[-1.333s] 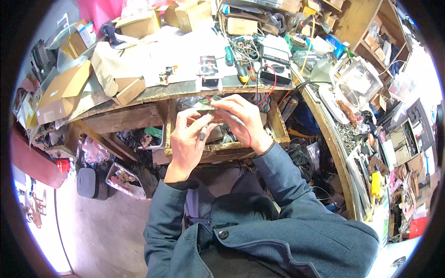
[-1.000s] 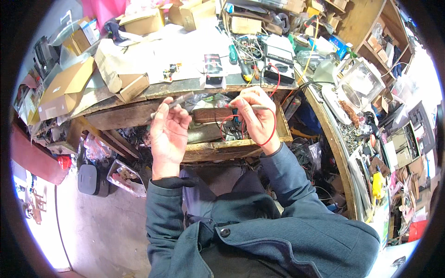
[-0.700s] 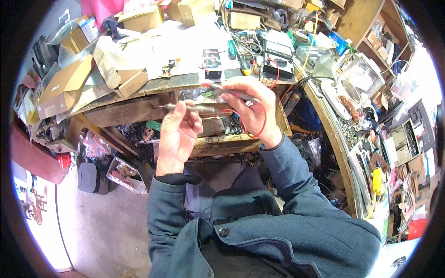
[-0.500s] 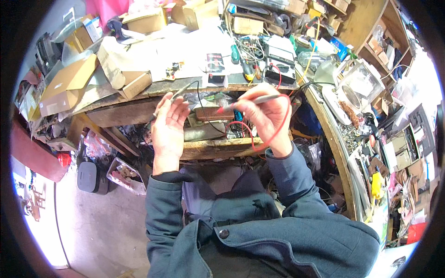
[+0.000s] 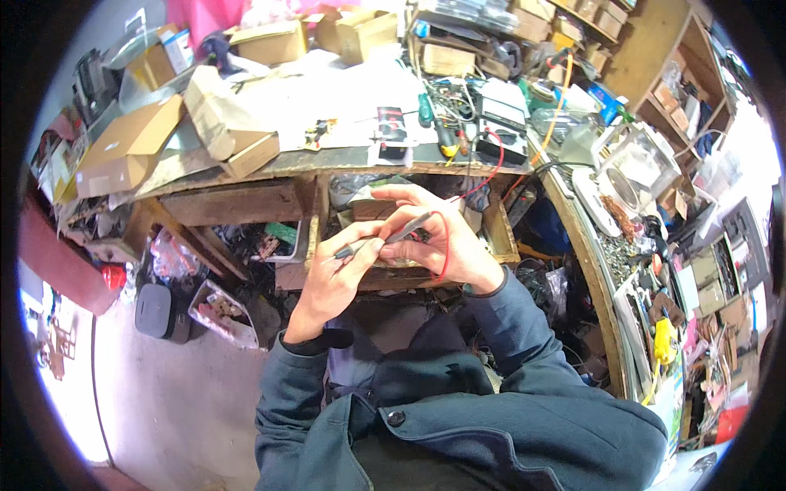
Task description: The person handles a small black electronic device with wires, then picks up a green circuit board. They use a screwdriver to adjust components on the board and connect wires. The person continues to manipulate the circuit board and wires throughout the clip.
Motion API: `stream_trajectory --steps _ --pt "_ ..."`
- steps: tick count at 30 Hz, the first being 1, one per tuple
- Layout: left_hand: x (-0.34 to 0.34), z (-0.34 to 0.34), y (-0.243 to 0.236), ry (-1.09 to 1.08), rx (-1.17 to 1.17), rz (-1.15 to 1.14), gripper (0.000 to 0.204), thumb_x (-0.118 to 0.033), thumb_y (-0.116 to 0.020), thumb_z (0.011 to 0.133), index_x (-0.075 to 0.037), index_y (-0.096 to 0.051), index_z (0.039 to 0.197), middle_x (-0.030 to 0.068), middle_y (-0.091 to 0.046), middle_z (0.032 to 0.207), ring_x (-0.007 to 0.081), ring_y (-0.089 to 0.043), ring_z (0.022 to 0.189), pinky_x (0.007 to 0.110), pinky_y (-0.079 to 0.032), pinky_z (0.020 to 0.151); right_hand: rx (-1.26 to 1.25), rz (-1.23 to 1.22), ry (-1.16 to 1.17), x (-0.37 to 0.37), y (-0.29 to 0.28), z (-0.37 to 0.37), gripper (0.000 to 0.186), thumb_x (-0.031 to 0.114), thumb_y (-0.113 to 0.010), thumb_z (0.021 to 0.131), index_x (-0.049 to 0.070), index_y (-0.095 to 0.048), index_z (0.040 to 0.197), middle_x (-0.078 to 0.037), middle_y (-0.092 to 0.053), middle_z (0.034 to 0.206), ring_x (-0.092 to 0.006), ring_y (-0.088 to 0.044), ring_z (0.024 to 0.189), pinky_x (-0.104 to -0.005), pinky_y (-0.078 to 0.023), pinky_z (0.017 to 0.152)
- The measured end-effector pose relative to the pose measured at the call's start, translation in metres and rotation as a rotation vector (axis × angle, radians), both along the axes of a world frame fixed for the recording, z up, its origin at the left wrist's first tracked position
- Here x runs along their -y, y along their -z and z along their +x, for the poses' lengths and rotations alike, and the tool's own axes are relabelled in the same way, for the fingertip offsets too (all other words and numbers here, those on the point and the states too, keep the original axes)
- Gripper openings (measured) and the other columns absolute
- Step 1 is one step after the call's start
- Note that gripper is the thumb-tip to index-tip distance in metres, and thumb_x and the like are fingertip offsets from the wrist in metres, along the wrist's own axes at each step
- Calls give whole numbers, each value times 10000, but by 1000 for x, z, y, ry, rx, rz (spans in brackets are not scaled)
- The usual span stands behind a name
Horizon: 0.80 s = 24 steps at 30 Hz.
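Observation:
My two hands meet over the open drawer in front of the bench. Between the thumb and fingers of my left hand (image 5: 327, 282) is a slim dark test probe (image 5: 345, 251). My right hand (image 5: 450, 248) pinches a grey test probe (image 5: 411, 227), and its red lead (image 5: 445, 248) loops down past the palm. The probes' inner ends lie close together at the fingertips; whether they touch is hidden. From the right hand, the red lead runs up toward a dark boxy meter (image 5: 501, 123) on the bench.
On the bench (image 5: 327, 161) lie a small circuit board (image 5: 320, 132), a black-and-red package (image 5: 391, 127) and a green-handled screwdriver (image 5: 425, 110). Cardboard boxes (image 5: 131, 147) crowd the left. An open wooden drawer (image 5: 498, 233) sits below. Clutter covers the right-hand bench (image 5: 602, 303).
My hands have come together, the left closing from an open-palmed hold and moving right, the right moving left and lower. The probes are now close to each other. The view has shifted slightly.

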<state>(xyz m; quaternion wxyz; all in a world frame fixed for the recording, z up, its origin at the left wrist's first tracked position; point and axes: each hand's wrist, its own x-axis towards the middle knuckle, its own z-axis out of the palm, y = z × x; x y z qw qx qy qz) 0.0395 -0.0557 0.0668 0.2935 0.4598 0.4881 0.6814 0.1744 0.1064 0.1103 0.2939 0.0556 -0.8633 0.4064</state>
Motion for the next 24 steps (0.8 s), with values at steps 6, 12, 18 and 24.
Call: stream_trajectory --steps 6,12,18,24 --pt "13 -7 5 38 170 -32 338 -298 -687 1042 -25 -648 1236 -30 -615 920 44 -512 781 198 -394 697 227 118 -68 3 -10 4 253 92 -699 974 56 -640 1217 -157 -716 983 -317 -732 933 -393 -568 846" --pt "22 -33 13 -275 -396 -54 334 -254 -647 1065 -13 -699 1291 31 -621 1071 167 -587 1035 289 -452 952 268 -384 -20 -35 -24 38 313 -20 -568 961 15 -741 1219 -123 -779 974 -183 -735 914 -354 -576 833" --pt "-8 -35 16 -748 -1056 107 343 -76 -770 909 -150 -762 1244 66 -519 945 273 -535 931 393 -454 810 -185 -236 139 -21 -11 26 192 11 -767 927 37 -644 1073 -79 -763 973 -184 -748 922 -337 -590 821" --pt "-74 -38 41 -749 -854 399 373 9 -761 871 -77 -682 1225 137 -700 1097 340 -682 992 440 -558 870 -388 258 305 -43 39 2 132 176 -647 1000 46 -653 975 -111 -631 776 -308 -608 656 -392 -482 622"
